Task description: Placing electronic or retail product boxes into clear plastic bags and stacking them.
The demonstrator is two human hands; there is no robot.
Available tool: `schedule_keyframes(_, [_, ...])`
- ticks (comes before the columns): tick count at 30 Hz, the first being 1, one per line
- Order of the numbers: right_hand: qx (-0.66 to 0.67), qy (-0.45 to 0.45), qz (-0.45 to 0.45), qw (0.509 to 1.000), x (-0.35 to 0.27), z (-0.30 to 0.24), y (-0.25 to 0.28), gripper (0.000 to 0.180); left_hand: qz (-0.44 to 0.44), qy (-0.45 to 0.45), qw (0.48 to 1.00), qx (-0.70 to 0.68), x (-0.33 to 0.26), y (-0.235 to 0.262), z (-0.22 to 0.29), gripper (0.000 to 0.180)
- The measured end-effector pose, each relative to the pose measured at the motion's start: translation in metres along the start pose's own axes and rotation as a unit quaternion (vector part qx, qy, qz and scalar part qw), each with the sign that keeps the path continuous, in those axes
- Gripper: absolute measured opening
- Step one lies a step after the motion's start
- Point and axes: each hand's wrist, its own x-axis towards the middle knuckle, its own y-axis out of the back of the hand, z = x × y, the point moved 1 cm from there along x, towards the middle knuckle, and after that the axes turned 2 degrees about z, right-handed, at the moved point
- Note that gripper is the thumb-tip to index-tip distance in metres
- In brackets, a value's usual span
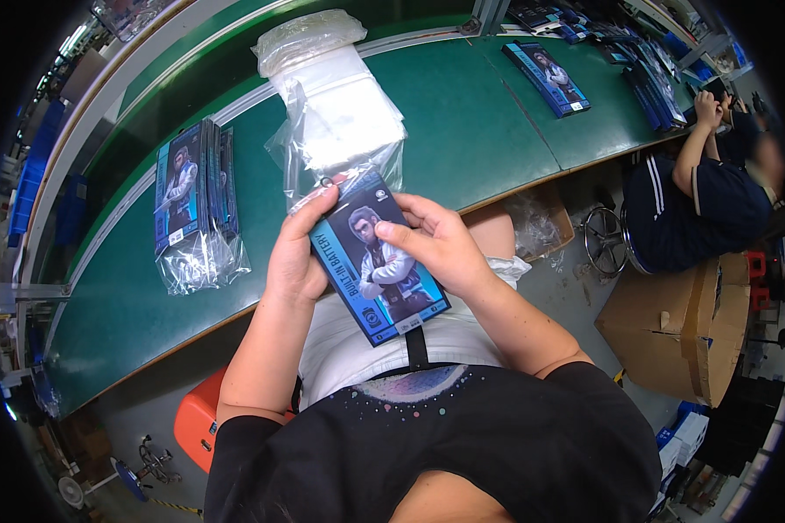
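Both hands grip one flat blue printed cardboard box with a figure picture on its face (379, 261), held over the lap just at the near edge of the green counter (480, 131): left hand (295, 257) wraps the left long edge with fingertips at the top corner, right hand (436, 240) lies over the upper right side, thumb across the face. The box's upper end sits at the mouth of a thin clear plastic sleeve (358, 179); whether it is already partly inside cannot be told. Judged state: this box is mid-bagging, not finished. On the counter just beyond, one stack of clear plastic sleeves in a clear wrapper (336, 96). To the left, one upright batch of sleeved blue boxes (192, 196), roughly four or five, exact count unclear; these look done. Far right on the counter, one single blue box lying flat (549, 77) and further boxes (654, 87) near another seated person (698, 192), too crowded to count. One brown cardboard carton (680, 331) on the floor.
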Motion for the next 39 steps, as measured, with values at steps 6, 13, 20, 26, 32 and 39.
schedule_keyframes(6, [-0.058,-0.054,-0.115,0.990,-0.015,-0.021,0.003,0.092,0.022,-0.037,0.995,-0.092,0.011,0.016,0.031,0.032])
schedule_keyframes(13, [0.006,-0.054,-0.140,0.989,-0.018,-0.017,-0.001,0.096,-0.005,-0.034,0.992,-0.123,0.008,0.019,0.033,0.029])
schedule_keyframes(20, [0.030,-0.089,-0.157,0.983,-0.017,-0.016,-0.001,0.094,-0.080,-0.060,0.991,-0.088,0.000,0.023,0.039,0.031])
schedule_keyframes(26, [0.050,-0.051,-0.104,0.992,-0.017,-0.016,-0.006,0.096,-0.060,-0.031,0.996,-0.052,0.000,0.015,0.017,0.030])
schedule_keyframes(32, [0.020,-0.005,-0.044,0.999,-0.016,-0.014,-0.013,0.105,-0.015,-0.031,0.999,0.014,-0.010,0.000,-0.001,0.038])
schedule_keyframes(39, [-0.078,0.115,-0.111,0.984,-0.007,-0.020,-0.011,0.123,-0.008,-0.033,0.998,-0.052,-0.010,-0.003,0.001,0.038])
